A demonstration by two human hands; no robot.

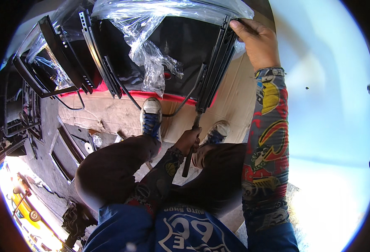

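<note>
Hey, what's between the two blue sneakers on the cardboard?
In the head view, a thin black cable curves down onto the bare brown cardboard between the left sneaker and the right sneaker; nearer, the left hand grips a dark tool handle.

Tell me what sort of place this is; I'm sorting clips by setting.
Probably an outdoor car repair yard: a plastic-wrapped car seat with metal slide rails lies on flattened cardboard, and a yellow car stands nearby.

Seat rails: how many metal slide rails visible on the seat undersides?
3. One rail at right, gripped at its top by the right hand; one rail left of the plastic wrap; one on the far-left seat. Others may be hidden under plastic.
</note>
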